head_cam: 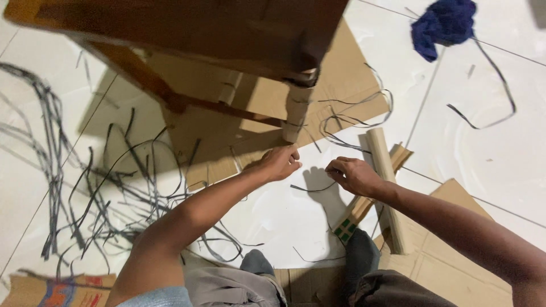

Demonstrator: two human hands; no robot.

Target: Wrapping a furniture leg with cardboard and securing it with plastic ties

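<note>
Dark strip (pixel 311 188), thin and flat, is held low over the white tiled floor (pixel 273 216) between the two hands, its long axis running roughly left to right with a slight sag in the middle. Its right end is pinched in the fingers (pixel 336 169) of the right hand (pixel 355 176), which are drawn together on it. Its left end points toward the left hand (pixel 280 162); whether that hand's fingers are closed on the strip cannot be told, as they are bunched near the pale wrapped leg (pixel 297 111) of a wooden chair (pixel 187 34). Just right of the right hand a pale wooden stick (pixel 385 182) is laid, its long axis running from the far side toward the person, crossed over a flatter brown slat (pixel 364 199). Flattened cardboard (pixel 341 79) is spread under the chair. Many loose dark strips (pixel 102 193) are scattered on the floor at the left, and a blue cloth (pixel 443 24) is seen at the far right.
</note>
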